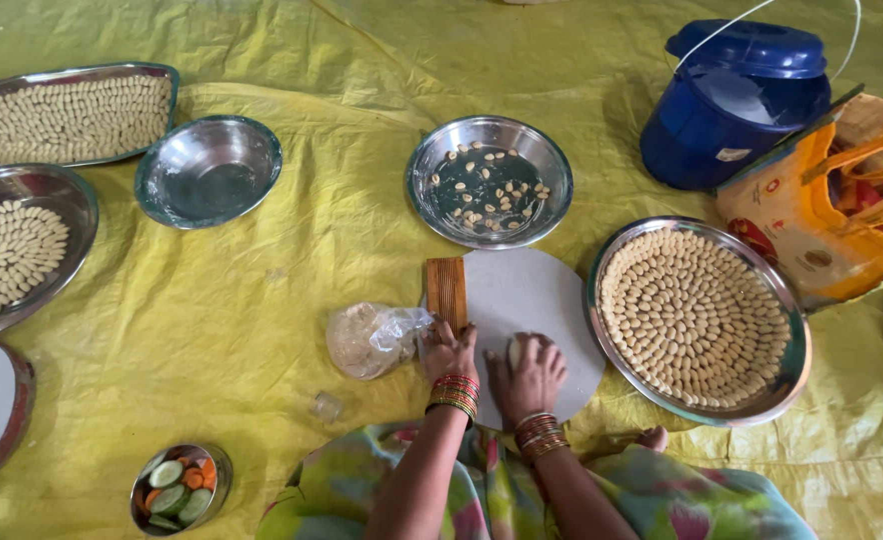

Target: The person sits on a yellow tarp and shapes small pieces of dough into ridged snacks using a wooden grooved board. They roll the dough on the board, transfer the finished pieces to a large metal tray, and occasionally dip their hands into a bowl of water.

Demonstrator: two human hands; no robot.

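Lower centre of the frame: my left hand [447,350], fingers curled, rests on the near end of a ridged wooden paddle [448,290] that stands along the left edge of a round white board [537,295]. My right hand [529,375], just beside it, is cupped with fingers bent over a small lump of pale dough [513,350] on the board's near part; the far half of the board is bare.

Left of the paddle, touching my left hand: a clear bag of dough [370,338].

Right, its rim meeting the board's edge: a round steel tray [697,318] packed with shaped dough pieces in rings.

Above the board, just apart: a steel bowl [490,180] with scattered pieces.

Upper right: a blue lidded bucket [732,105] and an orange bag [832,205].

Upper left: an empty steel bowl [209,170], a rectangular filled tray [67,115], a round filled tray [17,250].

Lower left: a small bowl of sliced cucumber and carrot [180,488].

Open yellow sheet [222,310] lies between the left trays and the bag of dough.
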